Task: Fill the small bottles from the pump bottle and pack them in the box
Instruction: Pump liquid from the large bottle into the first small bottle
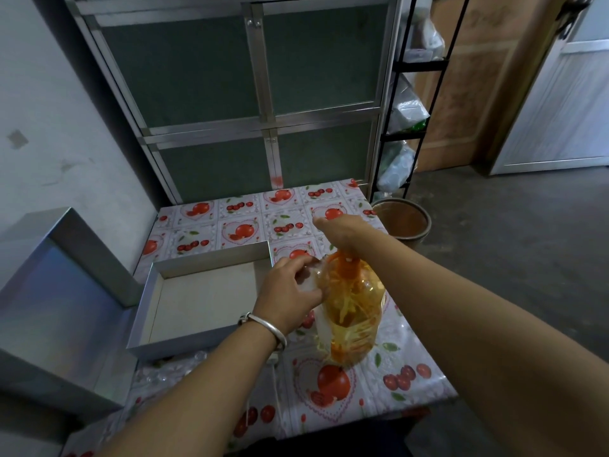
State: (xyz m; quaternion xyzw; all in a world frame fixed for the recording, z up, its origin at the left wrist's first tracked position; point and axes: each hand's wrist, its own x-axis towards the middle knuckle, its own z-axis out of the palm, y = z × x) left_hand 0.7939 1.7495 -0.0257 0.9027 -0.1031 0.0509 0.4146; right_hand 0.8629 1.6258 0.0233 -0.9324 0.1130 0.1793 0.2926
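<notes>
Pressing hand: right hand (342, 230) rests on the pump top, fingers relaxed.
Pump bottle (354, 311): upright, centre frame, long axis vertical.
Left hand (290, 291): curled round a small bottle (311, 278) at the spout.
Box (201, 305): centre-left, just beside.

My table (211, 222) wears a glossy plastic cloth printed with red pomegranates, cherries and hearts. At about ten o'clock on it sits a shallow, open, silver-sided cardboard box (184, 305) with a pale floor. Just beside it, at about two o'clock, stands the big clear pump bottle of amber liquid (354, 319). Some small clear plastic bottles (171, 367) lie at seven o'clock, touching the box's near wall.
</notes>
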